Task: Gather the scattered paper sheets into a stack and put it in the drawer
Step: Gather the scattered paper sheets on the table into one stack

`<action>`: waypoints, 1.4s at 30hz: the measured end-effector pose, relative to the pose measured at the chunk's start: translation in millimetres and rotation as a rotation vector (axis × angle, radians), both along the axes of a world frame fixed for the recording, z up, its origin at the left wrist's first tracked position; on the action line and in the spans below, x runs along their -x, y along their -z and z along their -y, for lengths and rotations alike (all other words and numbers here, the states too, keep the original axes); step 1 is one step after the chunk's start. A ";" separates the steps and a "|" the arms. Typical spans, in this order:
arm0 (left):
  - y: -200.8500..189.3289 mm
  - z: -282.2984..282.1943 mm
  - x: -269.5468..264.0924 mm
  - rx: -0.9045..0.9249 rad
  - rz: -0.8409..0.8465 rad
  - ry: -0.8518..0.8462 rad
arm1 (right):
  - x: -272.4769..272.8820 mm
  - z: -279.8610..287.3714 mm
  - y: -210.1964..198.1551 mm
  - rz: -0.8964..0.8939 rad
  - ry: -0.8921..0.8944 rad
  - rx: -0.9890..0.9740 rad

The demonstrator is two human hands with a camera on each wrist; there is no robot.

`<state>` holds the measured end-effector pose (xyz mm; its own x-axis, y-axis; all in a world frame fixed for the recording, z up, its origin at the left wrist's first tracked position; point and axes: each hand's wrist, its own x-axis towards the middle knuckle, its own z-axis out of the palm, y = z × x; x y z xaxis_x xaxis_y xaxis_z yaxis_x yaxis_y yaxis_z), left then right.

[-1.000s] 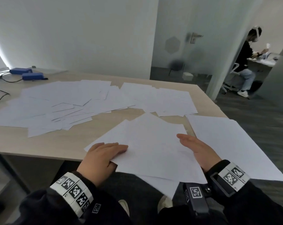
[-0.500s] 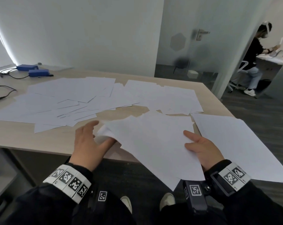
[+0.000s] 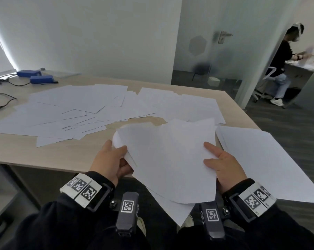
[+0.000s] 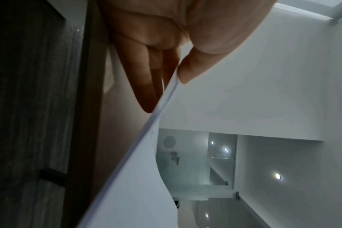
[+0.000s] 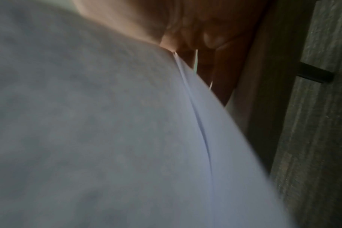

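Held sheets: lifted over the tabletop's near edge; left hand pinches the left edge, right hand grips the right
Scattered sheets: spread farther back
Bare tabletop: strip along the near edge

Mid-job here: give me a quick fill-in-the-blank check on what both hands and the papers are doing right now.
1. Both hands grip one bundle of sheets, lifted off the ____.
2. The left hand pinches the bundle between fingers and ____.
3. The neat stack lies beside the ____ hand.
4. Two ____ boxes sit at the far left.

Missing words: table; thumb; right; blue
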<state>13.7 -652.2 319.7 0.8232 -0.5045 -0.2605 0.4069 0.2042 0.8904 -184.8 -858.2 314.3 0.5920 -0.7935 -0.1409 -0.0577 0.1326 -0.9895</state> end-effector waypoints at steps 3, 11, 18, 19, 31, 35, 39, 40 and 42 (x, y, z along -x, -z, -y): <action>-4.6 -6.7 -6.0 -0.031 0.067 -0.009 | 4.0 4.6 -4.2 -0.029 0.008 0.094; -22.4 -17.5 -65.1 -0.271 0.165 -0.087 | 12.9 20.6 -23.1 -0.064 -0.042 0.298; -16.7 -1.7 -81.1 -0.449 0.188 0.083 | -8.0 15.8 -28.2 -0.139 -0.148 0.388; -15.1 -1.1 -79.1 -0.445 0.186 0.107 | -12.4 15.2 -28.4 -0.142 -0.171 0.386; -7.9 0.9 -55.7 -0.427 0.236 0.313 | -47.1 19.1 -8.0 -0.057 -0.047 0.188; -9.2 5.0 -48.1 -0.382 0.274 0.309 | -52.9 12.8 -2.8 -0.036 -0.120 0.172; -9.3 6.0 -46.8 -0.374 0.384 0.348 | -56.0 11.6 -2.7 -0.012 -0.117 0.186; -11.3 5.5 -45.7 -0.352 0.405 0.329 | -55.8 12.2 -2.9 0.009 -0.096 0.169; -18.9 4.3 -42.5 -0.288 0.440 0.287 | -54.5 14.3 -5.5 0.057 -0.053 0.098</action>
<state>56.1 -656.5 338.7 0.7259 -0.6825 -0.0855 -0.0094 -0.1342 0.9909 -130.3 -872.5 319.7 0.6383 -0.7692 -0.0290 -0.0050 0.0335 -0.9994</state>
